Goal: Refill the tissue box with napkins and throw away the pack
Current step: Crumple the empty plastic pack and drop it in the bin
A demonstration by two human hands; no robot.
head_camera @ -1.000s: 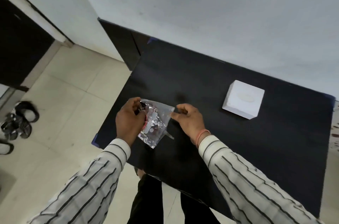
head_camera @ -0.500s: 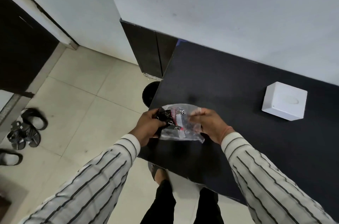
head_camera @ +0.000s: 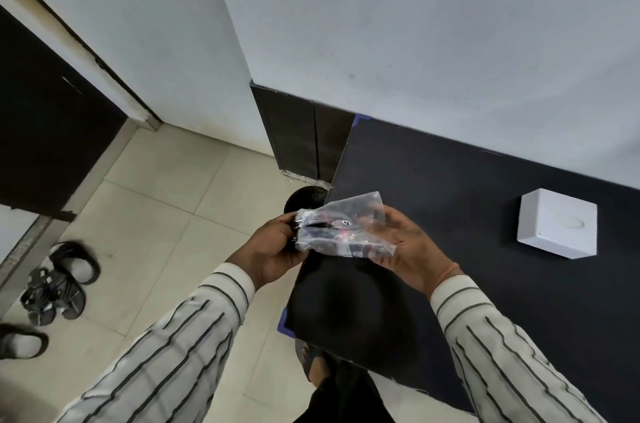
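Being disposed of: empty pack is being gripped by left hand and right hand; carrying to bin is judged next

The tissue box is plain white on a black tabletop. The clear pack shows red and black print. Cream sleeves carry thin dark stripes. The floor is beige tile, the wall pale grey.
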